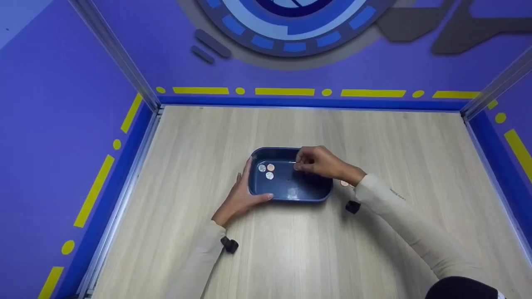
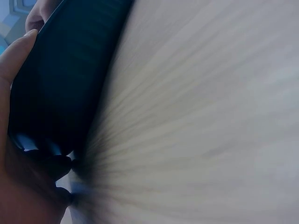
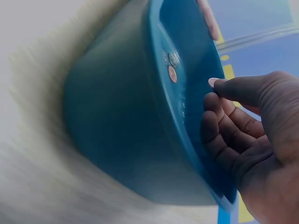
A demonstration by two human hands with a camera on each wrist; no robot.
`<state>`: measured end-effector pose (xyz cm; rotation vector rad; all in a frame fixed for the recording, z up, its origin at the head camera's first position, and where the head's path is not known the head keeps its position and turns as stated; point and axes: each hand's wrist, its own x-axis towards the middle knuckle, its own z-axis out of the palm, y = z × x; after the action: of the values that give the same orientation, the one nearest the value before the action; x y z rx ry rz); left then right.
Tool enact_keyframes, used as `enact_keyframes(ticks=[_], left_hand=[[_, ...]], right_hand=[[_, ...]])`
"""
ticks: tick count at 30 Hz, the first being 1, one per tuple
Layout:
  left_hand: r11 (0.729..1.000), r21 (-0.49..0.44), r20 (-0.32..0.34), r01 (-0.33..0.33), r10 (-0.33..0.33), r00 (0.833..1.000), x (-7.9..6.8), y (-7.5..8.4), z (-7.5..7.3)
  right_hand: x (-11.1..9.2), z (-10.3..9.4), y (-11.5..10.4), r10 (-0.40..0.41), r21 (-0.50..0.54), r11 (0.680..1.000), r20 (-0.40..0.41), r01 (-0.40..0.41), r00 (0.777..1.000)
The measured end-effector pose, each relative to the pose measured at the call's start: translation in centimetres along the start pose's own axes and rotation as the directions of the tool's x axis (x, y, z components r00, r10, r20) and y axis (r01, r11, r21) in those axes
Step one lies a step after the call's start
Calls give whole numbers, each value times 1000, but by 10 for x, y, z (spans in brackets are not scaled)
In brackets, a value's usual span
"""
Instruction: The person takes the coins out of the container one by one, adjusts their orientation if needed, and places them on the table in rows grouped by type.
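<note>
A dark blue rectangular basin (image 1: 291,200) with rounded corners stands on the wooden table. My left hand (image 1: 245,195) grips its left end, thumb over the near rim and fingers along the outer wall. Over the right half of the basin, my right hand (image 1: 318,161) pinches a small round coin (image 3: 212,82) between thumb and forefinger, the other fingers curled. Inside on the basin floor, toward the left, lie a copper-coloured coin (image 1: 270,167) and two silvery coins (image 1: 269,175). In the left wrist view, the basin's outer wall (image 2: 65,74) shows dark beside the left hand.
Another coppery coin (image 1: 344,183) lies on the table right of the basin, partly beneath the right wrist. Black wrist cameras (image 1: 229,245) are worn on both forearms. Blue-purple panels (image 1: 291,79) with yellow markings wall in the table (image 1: 199,137) at the back and sides.
</note>
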<state>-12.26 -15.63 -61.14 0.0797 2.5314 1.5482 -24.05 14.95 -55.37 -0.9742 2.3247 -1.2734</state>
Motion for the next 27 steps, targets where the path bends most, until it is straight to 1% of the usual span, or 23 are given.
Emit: enact_keyframes(ticks=[5, 9, 13, 20, 27], left_hand=[[1000, 2, 0, 8, -8, 1000, 0, 0, 0], [1000, 0, 1, 14, -14, 1000, -1, -1, -1], [1000, -4, 5, 20, -20, 1000, -1, 2, -2], [1000, -5, -3, 14, -14, 1000, -1, 3, -2], [1000, -2, -2, 17, -17, 1000, -1, 1, -1]], right_hand=[[-11, -9, -1, 8, 22, 1000, -37, -7, 999], [-21, -14, -1, 7, 37, 999, -91, -3, 996], [-30, -19, 0, 23, 57, 998, -133, -16, 991], [-45, -25, 3, 78, 74, 995, -144, -68, 986], [-59, -28, 7, 111, 89, 991, -182, -96, 977]])
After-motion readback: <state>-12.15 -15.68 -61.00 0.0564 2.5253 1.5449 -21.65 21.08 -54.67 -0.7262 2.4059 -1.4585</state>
